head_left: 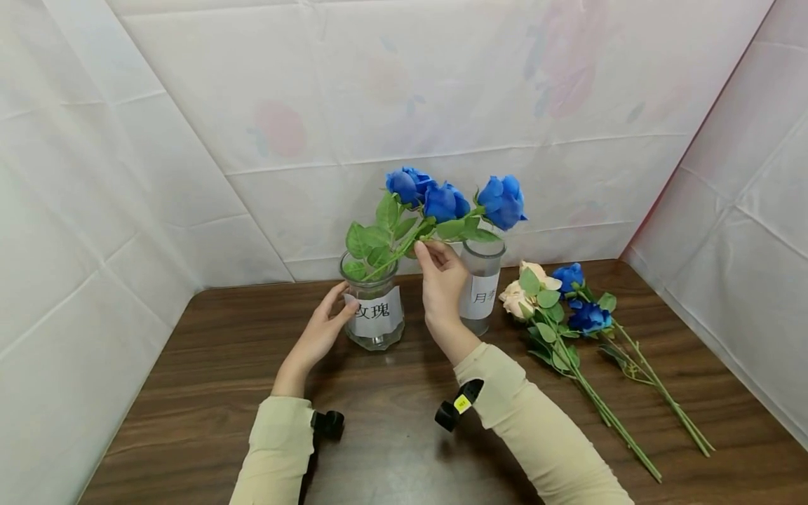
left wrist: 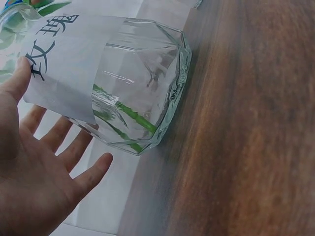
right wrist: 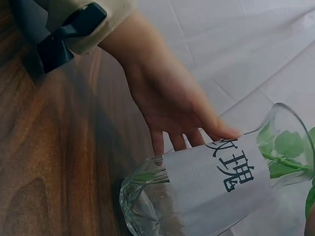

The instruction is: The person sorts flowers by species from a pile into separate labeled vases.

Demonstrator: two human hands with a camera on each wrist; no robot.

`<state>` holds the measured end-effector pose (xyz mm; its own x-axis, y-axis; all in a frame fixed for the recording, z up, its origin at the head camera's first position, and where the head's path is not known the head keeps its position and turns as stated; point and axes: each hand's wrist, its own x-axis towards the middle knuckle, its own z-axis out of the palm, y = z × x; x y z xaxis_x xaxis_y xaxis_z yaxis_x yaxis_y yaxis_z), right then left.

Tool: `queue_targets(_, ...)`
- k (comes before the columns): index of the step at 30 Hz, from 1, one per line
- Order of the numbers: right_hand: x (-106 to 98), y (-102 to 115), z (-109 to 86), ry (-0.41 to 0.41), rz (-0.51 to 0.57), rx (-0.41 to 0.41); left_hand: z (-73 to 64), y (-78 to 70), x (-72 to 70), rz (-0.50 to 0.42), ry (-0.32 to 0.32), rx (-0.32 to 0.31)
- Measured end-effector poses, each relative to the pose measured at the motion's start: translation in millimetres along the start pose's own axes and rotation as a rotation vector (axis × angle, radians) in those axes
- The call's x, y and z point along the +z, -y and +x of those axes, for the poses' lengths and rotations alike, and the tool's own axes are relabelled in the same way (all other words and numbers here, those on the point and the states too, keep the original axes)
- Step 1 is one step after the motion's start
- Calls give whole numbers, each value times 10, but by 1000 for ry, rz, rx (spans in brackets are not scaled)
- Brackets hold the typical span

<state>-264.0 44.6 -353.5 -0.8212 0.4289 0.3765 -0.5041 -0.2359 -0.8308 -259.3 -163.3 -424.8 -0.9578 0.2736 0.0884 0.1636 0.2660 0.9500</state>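
A clear glass vase [head_left: 372,335] with a white paper label [head_left: 381,315] stands upright on the table. My left hand [head_left: 320,330] holds it from the left, thumb at the label and fingers spread along the far side. Green stems [left wrist: 130,115] reach down near its base in the left wrist view. Three blue roses [head_left: 445,202] with green leaves [head_left: 377,238] lean out over the rim to the right. My right hand [head_left: 445,284] pinches their stems just beneath the blooms, between thumb and fingertips. Its grip is outside the right wrist view.
Behind the right hand stands a second labelled glass vase [head_left: 485,256], partly hidden. Cream roses [head_left: 519,301] and darker blue roses [head_left: 590,317] lie on the wooden table [head_left: 208,421] at the right, stems toward the front. White cloth walls [head_left: 442,126] enclose the table.
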Motion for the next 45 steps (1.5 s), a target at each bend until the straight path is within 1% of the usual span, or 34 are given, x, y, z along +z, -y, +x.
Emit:
queue_targets(5, 55, -83, 14, 26, -74, 15, -13, -28, 8, 0, 11, -30)
queue_targets(6, 63, -98, 12, 32, -97, 18, -24, -56, 11, -4, 14, -39)
queue_targets(9, 74, -137, 4, 45, -158, 24, -79, -203, 23, -10, 28, -48)
queue_targets(12, 75, -166, -5, 60, -192, 28, -119, -343, 34, -2, 33, -49)
queue_targets(15, 69, -188, -12, 73, -187, 36, -128, -385, 39, 8, 34, -48)
queue_targets(16, 66, -194, -16, 77, -179, 37, -127, -386, 39, 12, 34, -45)
queue_targets(17, 60, -199, -21, 81, -170, 39, -114, -357, 38, 9, 33, -44)
queue_targets(23, -13, -228, -96, 116, -96, 77, -17, -88, 13, 0, 13, -27)
queue_targets(25, -50, -231, -120, 136, -85, 66, -3, -56, 7, 6, 6, -12)
queue_targets(29, -141, -188, -180, 174, -84, 42, 3, -46, 10, 7, 0, 2)
queue_targets(32, -241, -129, -236, 201, -70, 62, -2, -49, 12, 12, 2, 1)
queue_targets(36, -429, -20, -301, 226, -58, 110, 0, -46, 11, 22, 4, 6)
queue_targets(41, -718, 148, -346, 234, -109, 169, 0, -43, 7, 30, 5, 0)
queue_targets(45, -967, 299, -355, 240, -169, 198, -2, -50, -9, 34, 1, -6)
